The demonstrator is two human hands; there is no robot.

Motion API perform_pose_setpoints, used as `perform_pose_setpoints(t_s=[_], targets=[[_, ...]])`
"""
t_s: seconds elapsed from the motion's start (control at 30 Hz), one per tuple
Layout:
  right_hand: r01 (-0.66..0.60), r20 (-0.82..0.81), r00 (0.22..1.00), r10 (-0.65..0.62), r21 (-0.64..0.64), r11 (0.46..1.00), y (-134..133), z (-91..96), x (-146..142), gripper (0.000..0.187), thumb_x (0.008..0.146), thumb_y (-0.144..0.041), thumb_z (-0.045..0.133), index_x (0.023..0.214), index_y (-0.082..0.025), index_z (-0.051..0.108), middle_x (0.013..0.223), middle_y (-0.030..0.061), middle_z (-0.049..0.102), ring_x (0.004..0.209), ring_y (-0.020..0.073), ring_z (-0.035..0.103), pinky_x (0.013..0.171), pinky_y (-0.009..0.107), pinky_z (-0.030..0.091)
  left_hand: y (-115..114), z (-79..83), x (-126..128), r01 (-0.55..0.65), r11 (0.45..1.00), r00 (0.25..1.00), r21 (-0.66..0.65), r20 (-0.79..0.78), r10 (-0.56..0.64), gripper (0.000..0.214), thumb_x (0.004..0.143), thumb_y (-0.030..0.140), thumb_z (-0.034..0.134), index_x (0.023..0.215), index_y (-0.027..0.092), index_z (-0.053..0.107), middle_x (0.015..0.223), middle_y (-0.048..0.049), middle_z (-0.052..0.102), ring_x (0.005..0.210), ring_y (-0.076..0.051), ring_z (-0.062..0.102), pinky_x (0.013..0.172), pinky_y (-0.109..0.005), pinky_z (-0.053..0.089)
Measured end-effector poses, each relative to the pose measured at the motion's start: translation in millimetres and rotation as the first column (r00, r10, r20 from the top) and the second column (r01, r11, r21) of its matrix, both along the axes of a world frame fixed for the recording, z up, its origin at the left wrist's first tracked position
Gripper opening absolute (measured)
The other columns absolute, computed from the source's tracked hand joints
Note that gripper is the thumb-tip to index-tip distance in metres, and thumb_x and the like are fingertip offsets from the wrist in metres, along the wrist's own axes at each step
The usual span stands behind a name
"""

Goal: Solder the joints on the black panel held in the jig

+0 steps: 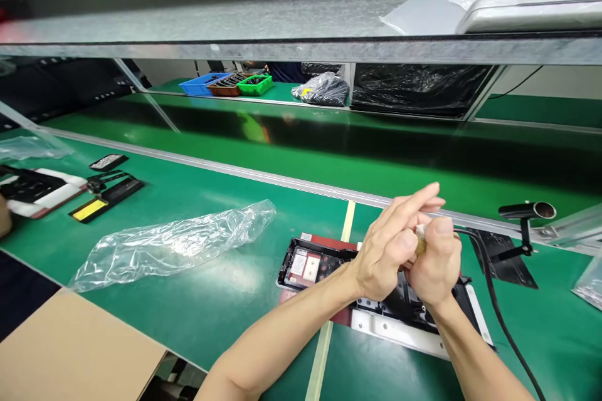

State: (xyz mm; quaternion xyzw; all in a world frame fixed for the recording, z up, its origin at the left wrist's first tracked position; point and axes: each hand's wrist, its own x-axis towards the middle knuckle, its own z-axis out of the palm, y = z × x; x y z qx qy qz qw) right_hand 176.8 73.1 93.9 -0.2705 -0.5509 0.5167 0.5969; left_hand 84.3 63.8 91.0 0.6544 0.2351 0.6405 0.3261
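Observation:
My right hand is closed, its thumb bent over a small yellowish-brown thing with a pale top that I cannot make out. Against it is my left hand, fingers stretched out and thumb near that thing. Both hands are above a long black housing with a white side strip. At its left end lies a black tray-like part with white labels, on a dark red pad. A black cable runs from behind my right hand toward the lower right.
A clear plastic bag lies left of the housing. A black tubular device stands on a bracket at the right. Further left are a white-and-black assembly and a black part with a yellow label. A metal shelf spans overhead.

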Motion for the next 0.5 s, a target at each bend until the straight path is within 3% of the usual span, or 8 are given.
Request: perform_pose_setpoints(t_s=[0.07, 0.13, 0.2, 0.27, 0.33, 0.4, 0.5], targets=[[-0.059, -0.032, 0.998, 0.058, -0.042, 0.997, -0.5, 5.7, -1.5, 0.058, 0.097, -0.06, 0.052, 0.056, -0.02, 0.046, 0.044, -0.0043, 0.035, 0.038, 0.0084, 0.029, 0.036, 0.024, 0.024, -3.4, 2.3, -3.9, -0.082, 0.996, 0.994, -0.036, 0.067, 0.084, 0.057, 0.107, 0.049, 0.028, 0.157, 0.022, 0.034, 0.15, -0.0127, 0.051, 0.135, -0.029, 0.054, 0.113, -0.046, 0.047], [-0.113, -0.077, 0.991, 0.105, -0.103, 0.988, 0.0, 8.7, -1.8, 0.057, 0.096, -0.06, 0.052, 0.056, -0.021, 0.046, 0.044, -0.0049, 0.033, 0.037, 0.0088, 0.028, 0.035, 0.023, 0.023, -9.9, 2.7, -13.6, -0.223, 0.968, 0.971, -0.114, 0.065, 0.231, 0.05, 0.109, 0.043, 0.028, 0.152, 0.021, 0.041, 0.145, -0.0128, 0.055, 0.13, -0.026, 0.057, 0.108, -0.043, 0.049], [-0.137, -0.102, 0.987, 0.123, -0.151, 0.979, 0.6, 10.4, -1.0, 0.056, 0.094, -0.062, 0.053, 0.056, -0.021, 0.045, 0.044, -0.0051, 0.032, 0.037, 0.0094, 0.028, 0.034, 0.023, 0.023, -19.9, -0.7, -27.7, -0.347, 0.92, 0.938, -0.18, -0.05, 0.344, 0.042, 0.109, 0.036, 0.031, 0.142, 0.018, 0.05, 0.135, -0.0127, 0.06, 0.123, -0.023, 0.06, 0.105, -0.04, 0.05], [-0.134, -0.101, 0.988, 0.118, -0.172, 0.976, 0.5, 12.3, 0.1, 0.056, 0.093, -0.061, 0.055, 0.055, -0.021, 0.044, 0.044, -0.0053, 0.031, 0.037, 0.0093, 0.027, 0.034, 0.023, 0.022, -32.3, -9.0, -42.4, -0.444, 0.879, 0.881, -0.173, -0.263, 0.393, 0.035, 0.109, 0.029, 0.035, 0.132, 0.016, 0.057, 0.126, -0.0117, 0.064, 0.117, -0.022, 0.06, 0.104, -0.039, 0.049], [-0.126, -0.096, 0.989, 0.111, -0.168, 0.978, -0.3, 14.3, 1.2, 0.056, 0.091, -0.06, 0.058, 0.054, -0.021, 0.044, 0.043, -0.0053, 0.031, 0.037, 0.009, 0.026, 0.034, 0.023, 0.022, -44.4, -21.9, -54.0, -0.53, 0.844, 0.752, -0.086, -0.506, 0.421, 0.031, 0.107, 0.023, 0.037, 0.126, 0.016, 0.06, 0.12, -0.0106, 0.065, 0.112, -0.022, 0.06, 0.1, -0.041, 0.048], [-0.118, -0.091, 0.99, 0.104, -0.158, 0.98, -1.0, 16.0, 2.7, 0.055, 0.091, -0.059, 0.058, 0.053, -0.021, 0.045, 0.043, -0.0052, 0.032, 0.037, 0.0088, 0.026, 0.034, 0.023, 0.022, -53.3, -36.8, -60.7, -0.596, 0.802, 0.564, 0.037, -0.692, 0.45, 0.029, 0.107, 0.021, 0.038, 0.123, 0.016, 0.061, 0.118, -0.0111, 0.065, 0.11, -0.024, 0.059, 0.096, -0.043, 0.049], [-0.115, -0.085, 0.991, 0.102, -0.169, 0.979, -1.4, 18.0, 6.4, 0.053, 0.091, -0.057, 0.056, 0.053, -0.021, 0.045, 0.043, -0.0049, 0.032, 0.037, 0.0091, 0.026, 0.034, 0.022, 0.023, -58.0, -56.1, -63.4, -0.633, 0.754, 0.337, 0.175, -0.815, 0.472, 0.029, 0.106, 0.02, 0.04, 0.125, 0.014, 0.06, 0.121, -0.0135, 0.064, 0.115, -0.028, 0.058, 0.094, -0.045, 0.05]])
